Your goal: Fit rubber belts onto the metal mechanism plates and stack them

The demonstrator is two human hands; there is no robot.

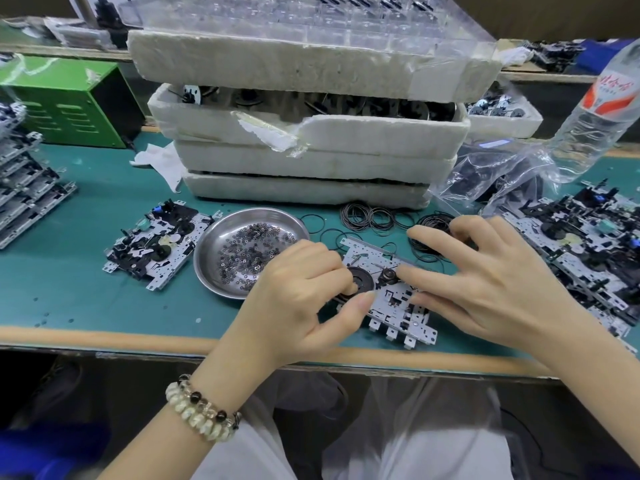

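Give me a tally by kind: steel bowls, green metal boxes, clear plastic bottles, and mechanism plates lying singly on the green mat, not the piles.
Round stainless-steel bowl: 1
Green louvred metal box: 1
Clear plastic water bottle, red label: 1
Single grey metal mechanism plates: 2, one left of the bowl, one right of it
Total: 5

A long workbench (433,370) runs left to right, topped with a teal mat (104,289) and trimmed along its near edge with a pale wooden strip (104,336). At the far left stands a green metal cabinet (69,105) with louvred vents. Behind it a second bench (69,50) crosses the far side, against a dark wall (554,15). The bench top is evenly and brightly lit; the floor (20,375) beneath lies in shadow.
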